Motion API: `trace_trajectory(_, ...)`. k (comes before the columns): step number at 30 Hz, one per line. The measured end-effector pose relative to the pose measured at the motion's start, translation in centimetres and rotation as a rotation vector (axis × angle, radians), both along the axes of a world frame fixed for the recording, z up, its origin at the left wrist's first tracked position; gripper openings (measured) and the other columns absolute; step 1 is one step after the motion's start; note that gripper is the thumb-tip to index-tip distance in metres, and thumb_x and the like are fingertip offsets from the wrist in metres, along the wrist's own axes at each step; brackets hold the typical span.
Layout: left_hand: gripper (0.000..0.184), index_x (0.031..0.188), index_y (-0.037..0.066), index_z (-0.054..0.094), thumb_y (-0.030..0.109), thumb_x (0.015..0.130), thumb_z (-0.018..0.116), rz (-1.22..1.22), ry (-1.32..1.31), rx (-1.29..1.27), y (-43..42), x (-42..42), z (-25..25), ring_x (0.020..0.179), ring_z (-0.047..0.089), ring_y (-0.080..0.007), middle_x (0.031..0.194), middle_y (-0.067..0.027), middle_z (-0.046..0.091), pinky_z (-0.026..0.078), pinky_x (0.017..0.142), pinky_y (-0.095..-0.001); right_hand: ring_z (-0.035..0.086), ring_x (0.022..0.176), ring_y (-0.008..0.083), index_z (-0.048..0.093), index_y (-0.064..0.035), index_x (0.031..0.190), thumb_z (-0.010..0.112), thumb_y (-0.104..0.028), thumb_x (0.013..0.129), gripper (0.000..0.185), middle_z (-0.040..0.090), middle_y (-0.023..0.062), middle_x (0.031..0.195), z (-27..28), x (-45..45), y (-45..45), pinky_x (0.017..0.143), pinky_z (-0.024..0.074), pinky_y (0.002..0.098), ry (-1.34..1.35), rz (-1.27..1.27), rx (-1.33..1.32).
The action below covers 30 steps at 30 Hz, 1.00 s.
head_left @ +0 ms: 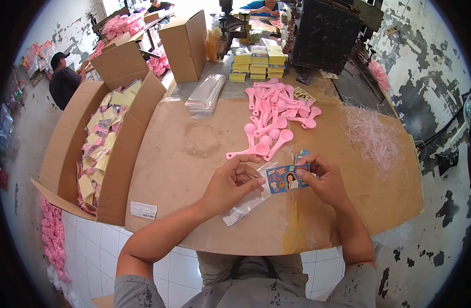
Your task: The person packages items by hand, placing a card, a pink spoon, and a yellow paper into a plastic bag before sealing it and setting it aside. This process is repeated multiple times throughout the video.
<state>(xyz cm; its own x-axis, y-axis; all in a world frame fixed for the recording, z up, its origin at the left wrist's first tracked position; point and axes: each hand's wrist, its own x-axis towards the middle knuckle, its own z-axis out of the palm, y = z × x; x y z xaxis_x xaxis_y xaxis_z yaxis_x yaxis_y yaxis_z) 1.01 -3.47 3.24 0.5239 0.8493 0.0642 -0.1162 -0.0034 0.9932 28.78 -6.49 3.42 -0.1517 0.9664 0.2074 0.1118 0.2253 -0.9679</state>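
Observation:
In the head view my left hand (229, 184) pinches a clear plastic bag (244, 209) between thumb and fingers near its upper end. My right hand (325, 183) grips a blue printed card (281, 180) with a portrait on it. The card's left end meets the bag's mouth; I cannot tell whether it is inside. Another blue card (301, 154) shows behind my right fingers. Just beyond both hands lies a heap of pink plastic scoops (268, 115).
An open carton (120, 149) of packed bags stands left. Behind are a stack of clear bags (205, 95), piles of cards (258, 64), another carton (186, 46) and a dark machine box (322, 36). Plastic shreds (371, 136) lie right. A person (66, 79) sits far left.

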Motion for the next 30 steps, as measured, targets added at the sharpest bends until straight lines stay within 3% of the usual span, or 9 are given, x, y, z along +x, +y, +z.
trace_trajectory(6,0.045,0.136,-0.001,0.052,0.0,0.095,0.073,-0.094,0.072,0.016,-0.3,0.0,-0.4,0.095,0.073,-0.0161,0.101,-0.0122,0.073,0.06,0.081,-0.0285,0.061,0.076,0.0059,0.071,-0.0026,0.101,0.075,-0.006,0.093,0.01,0.067,0.0001,0.087,0.7,-0.3,-0.1,0.065,0.0479,0.0246,-0.208,0.025,0.116)
trace_trajectory(9,0.046,0.136,0.0,0.053,0.0,0.095,0.073,-0.109,0.098,0.07,-0.3,0.1,-0.7,0.095,0.073,-0.0154,0.101,-0.0116,0.073,0.059,0.081,-0.0283,0.064,0.087,0.0095,0.072,-0.0028,0.101,0.073,-0.002,0.093,0.008,0.069,0.0025,0.096,1.4,-0.7,-0.5,0.072,0.0514,0.0278,-0.328,0.047,0.068)
trace_trajectory(12,0.046,0.136,0.001,0.054,0.0,0.095,0.074,-0.097,0.124,0.098,-0.4,0.1,-0.9,0.094,0.073,-0.0149,0.102,-0.0117,0.074,0.059,0.081,-0.0284,0.064,0.075,0.014,0.073,-0.003,0.1,0.076,-0.006,0.09,0.011,0.068,0.0069,0.087,1.7,-0.9,-0.3,0.062,0.0486,0.0297,-0.338,0.02,0.211)
trace_trajectory(18,0.048,0.137,0.001,0.053,0.0,0.094,0.074,-0.123,0.16,0.072,-0.5,0.2,-0.5,0.095,0.073,-0.0147,0.105,-0.0132,0.074,0.059,0.082,-0.0277,0.067,0.078,0.0198,0.073,-0.0023,0.104,0.075,-0.005,0.089,0.015,0.069,0.0087,0.088,1.7,-0.7,-0.1,0.066,0.0514,0.0304,-0.447,0.135,0.351)
trace_trajectory(21,0.048,0.138,0.001,0.053,0.001,0.095,0.074,-0.133,0.19,0.09,-0.7,0.3,-0.7,0.097,0.073,-0.0153,0.105,-0.0134,0.075,0.059,0.083,-0.0276,0.067,0.078,0.0152,0.072,-0.0019,0.105,0.076,-0.005,0.09,0.016,0.069,0.0068,0.088,0.7,-1.5,0.0,0.067,0.0512,0.028,-0.4,0.1,0.343)
trace_trajectory(24,0.048,0.139,0.001,0.052,0.002,0.096,0.073,-0.144,0.188,0.069,-0.9,0.4,-0.2,0.099,0.073,-0.016,0.106,-0.0134,0.075,0.06,0.084,-0.0279,0.065,0.078,0.0092,0.072,-0.0014,0.105,0.076,-0.004,0.092,0.014,0.071,0.0043,0.09,0.4,-2.2,-0.3,0.068,0.0506,0.0255,-0.12,-0.058,0.074)
trace_trajectory(27,0.047,0.14,0.0,0.051,0.002,0.097,0.071,-0.162,0.177,0.06,-0.9,0.4,-0.2,0.099,0.073,-0.0161,0.107,-0.0135,0.075,0.06,0.084,-0.0281,0.063,0.078,0.0057,0.071,-0.0004,0.105,0.077,-0.005,0.093,0.014,0.071,0.0021,0.093,0.1,-2.8,-0.4,0.068,0.0507,0.0233,0.157,-0.119,-0.016)
trace_trajectory(30,0.046,0.14,0.0,0.05,0.0,0.098,0.069,-0.146,0.132,0.049,-0.9,0.4,-0.4,0.1,0.073,-0.0159,0.108,-0.0133,0.074,0.06,0.084,-0.0277,0.063,0.081,0.0076,0.072,-0.001,0.106,0.077,-0.012,0.094,0.016,0.071,0.0027,0.095,-1.5,-2.7,-0.5,0.07,0.0511,0.0251,0.162,-0.031,-0.079)
